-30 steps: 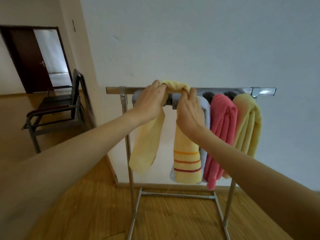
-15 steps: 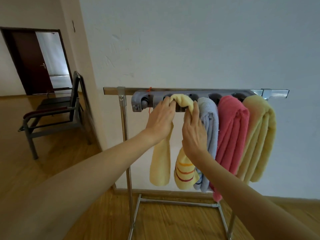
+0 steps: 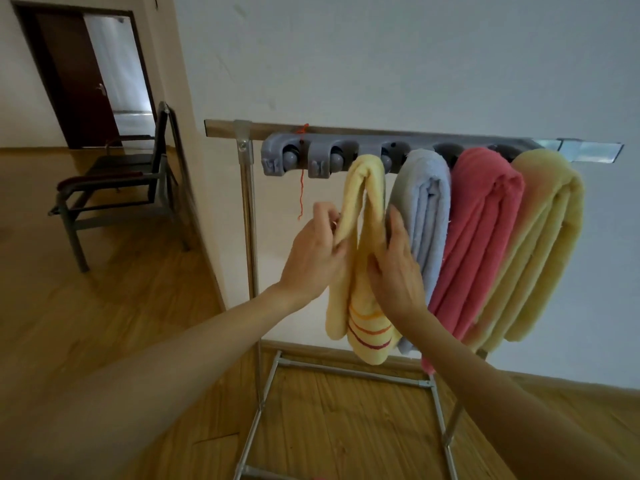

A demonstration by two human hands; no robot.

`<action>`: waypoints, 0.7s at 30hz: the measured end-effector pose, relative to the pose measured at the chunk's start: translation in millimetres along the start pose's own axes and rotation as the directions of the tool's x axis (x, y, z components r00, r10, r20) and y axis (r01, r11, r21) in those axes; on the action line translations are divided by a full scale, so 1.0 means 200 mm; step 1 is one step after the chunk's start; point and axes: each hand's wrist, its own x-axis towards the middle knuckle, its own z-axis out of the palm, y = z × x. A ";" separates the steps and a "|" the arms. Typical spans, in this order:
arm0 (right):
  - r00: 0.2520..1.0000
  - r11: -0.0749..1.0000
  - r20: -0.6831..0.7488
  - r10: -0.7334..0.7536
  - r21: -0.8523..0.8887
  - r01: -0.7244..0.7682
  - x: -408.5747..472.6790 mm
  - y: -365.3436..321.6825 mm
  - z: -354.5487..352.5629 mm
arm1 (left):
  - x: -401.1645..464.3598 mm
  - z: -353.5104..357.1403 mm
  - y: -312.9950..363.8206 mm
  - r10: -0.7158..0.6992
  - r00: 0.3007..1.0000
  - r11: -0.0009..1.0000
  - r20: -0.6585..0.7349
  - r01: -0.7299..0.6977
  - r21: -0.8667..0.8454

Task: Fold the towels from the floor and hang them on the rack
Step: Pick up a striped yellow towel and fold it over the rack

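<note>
A yellow towel with orange and red stripes (image 3: 365,188) hangs folded over the third hook of the grey holder (image 3: 318,157) on the metal rack (image 3: 247,209). My left hand (image 3: 313,258) pinches the towel's left hanging half between thumb and fingers. My right hand (image 3: 396,268) lies flat with straight fingers against the right half. To the right hang a light blue towel (image 3: 427,209), a pink towel (image 3: 481,223) and a pale yellow towel (image 3: 540,237).
The rack stands against a white wall (image 3: 415,64) on a wooden floor (image 3: 104,306). Its base bars (image 3: 353,372) run low near my arms. A dark chair (image 3: 114,181) stands at the left, and beyond it is a brown door (image 3: 72,71).
Both hands slid down from the top of the striped towel to its hanging halves. The towel now hangs on its hook, and the view has moved closer to the rack.
</note>
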 end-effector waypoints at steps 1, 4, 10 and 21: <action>0.996 0.996 0.013 0.092 0.008 -0.093 0.00 0.01 0.01 | -0.02 0.02 -0.01 -0.059 0.998 0.997 -0.032 0.058 -0.043; 0.979 0.979 0.031 0.203 -0.042 -0.201 -0.03 0.01 0.02 | -0.09 0.10 -0.07 -0.212 0.976 0.975 -0.047 0.207 -0.085; 0.991 0.998 -0.119 0.056 0.005 -0.056 -0.12 0.02 0.01 | -0.23 0.26 -0.29 -0.410 0.907 0.912 0.094 0.409 0.030; 0.980 0.969 -0.116 0.162 0.209 -0.135 -0.20 -0.12 0.07 | -0.40 0.14 -0.45 -0.523 0.850 0.852 -0.062 0.523 -0.025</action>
